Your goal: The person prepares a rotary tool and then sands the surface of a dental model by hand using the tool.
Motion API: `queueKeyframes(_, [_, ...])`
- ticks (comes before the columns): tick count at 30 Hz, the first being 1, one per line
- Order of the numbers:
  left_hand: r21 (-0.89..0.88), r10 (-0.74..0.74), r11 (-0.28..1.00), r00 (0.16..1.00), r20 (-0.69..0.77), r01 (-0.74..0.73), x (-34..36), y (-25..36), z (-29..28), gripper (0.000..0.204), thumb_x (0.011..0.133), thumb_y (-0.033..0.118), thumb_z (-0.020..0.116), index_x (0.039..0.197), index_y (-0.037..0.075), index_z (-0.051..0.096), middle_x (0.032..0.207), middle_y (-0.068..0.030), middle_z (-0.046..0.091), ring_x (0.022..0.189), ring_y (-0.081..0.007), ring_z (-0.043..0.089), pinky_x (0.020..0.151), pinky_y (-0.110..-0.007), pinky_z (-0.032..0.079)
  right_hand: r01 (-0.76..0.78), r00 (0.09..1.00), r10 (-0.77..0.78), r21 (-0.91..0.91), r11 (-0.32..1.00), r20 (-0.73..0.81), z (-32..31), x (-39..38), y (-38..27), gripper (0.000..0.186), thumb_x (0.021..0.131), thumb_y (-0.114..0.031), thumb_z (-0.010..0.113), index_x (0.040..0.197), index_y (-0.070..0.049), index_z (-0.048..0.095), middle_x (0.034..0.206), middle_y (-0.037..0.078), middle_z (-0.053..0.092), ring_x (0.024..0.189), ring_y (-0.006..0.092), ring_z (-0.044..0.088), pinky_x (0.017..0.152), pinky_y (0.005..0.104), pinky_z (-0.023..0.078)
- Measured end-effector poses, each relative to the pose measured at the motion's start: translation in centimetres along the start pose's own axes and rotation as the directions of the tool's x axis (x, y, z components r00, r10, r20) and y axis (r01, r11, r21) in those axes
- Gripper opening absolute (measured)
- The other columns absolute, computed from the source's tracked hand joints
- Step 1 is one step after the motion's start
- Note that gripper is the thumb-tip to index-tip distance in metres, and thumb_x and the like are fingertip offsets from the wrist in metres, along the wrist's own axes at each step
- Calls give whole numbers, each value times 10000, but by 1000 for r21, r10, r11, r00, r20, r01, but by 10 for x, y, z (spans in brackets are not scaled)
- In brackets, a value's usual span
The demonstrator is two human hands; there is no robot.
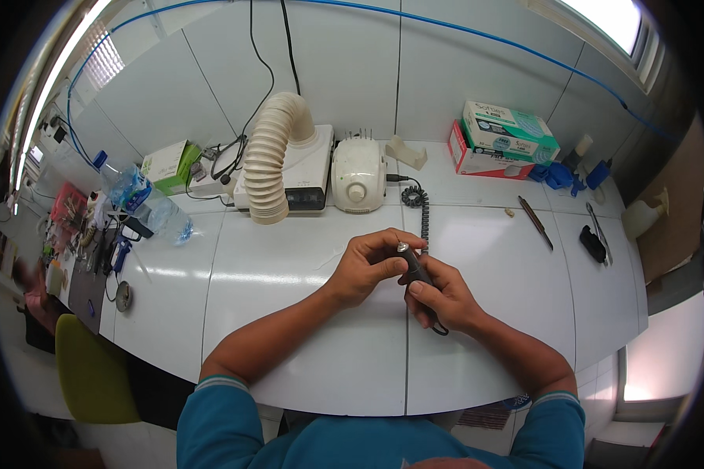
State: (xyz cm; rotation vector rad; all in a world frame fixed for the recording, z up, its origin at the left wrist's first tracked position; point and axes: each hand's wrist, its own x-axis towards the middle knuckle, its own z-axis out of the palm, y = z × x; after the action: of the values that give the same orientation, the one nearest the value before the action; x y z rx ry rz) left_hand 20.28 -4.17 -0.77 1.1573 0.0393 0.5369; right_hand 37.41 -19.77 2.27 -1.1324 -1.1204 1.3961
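Observation:
Above the middle of the white table I hold a dark rotary handpiece [418, 270], tilted with its silver tip up and to the left. My right hand [447, 295] is closed around its lower body, thumb laid along the side. At the tip end, the curled fingers and thumb of my left hand [369, 264] close on the handpiece; part of the grip is hidden behind it. A black cord leaves the bottom of the handpiece. Beyond my hands stands a cream control box [358, 178], with a coiled black cord [425, 223] plugged into its side.
A white unit [318, 168] with a ribbed hose [267, 168] stands behind my left hand. Further left are a water bottle [158, 207] and a green box [172, 168]. Rightward lie stacked boxes [508, 133], a brown pen-shaped tool [536, 223], tweezers [599, 232] and a black object [591, 245].

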Motion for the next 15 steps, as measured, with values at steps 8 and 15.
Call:
queueKeyframes(8, [-99, 55, 993, 992, -113, -67, 3, 11, -12, 197, 1073, 116, 744, 1242, 15, 730, 1232, -149, 762, 1015, -157, 658, 908, -329, 537, -25, 999, 23, 62, 998, 28, 1, 0, -1, 264, 1143, -211, 578, 1288, 9, 587, 820, 71, 667, 571, 130, 638, 549, 284, 512])
queueKeyframes(15, [-26, 125, 991, 981, -150, -130, 10, 26, -17, 120, 1105, 157, 719, 1148, 47, 700, 1135, -85, 728, 1052, -161, 669, 936, -324, 519, -40, 999, 39, 34, 999, 35, 1, 4, 1, 274, 1110, -214, 576, 1272, 7, 586, 808, 91, 673, 538, 147, 625, 530, 286, 498])
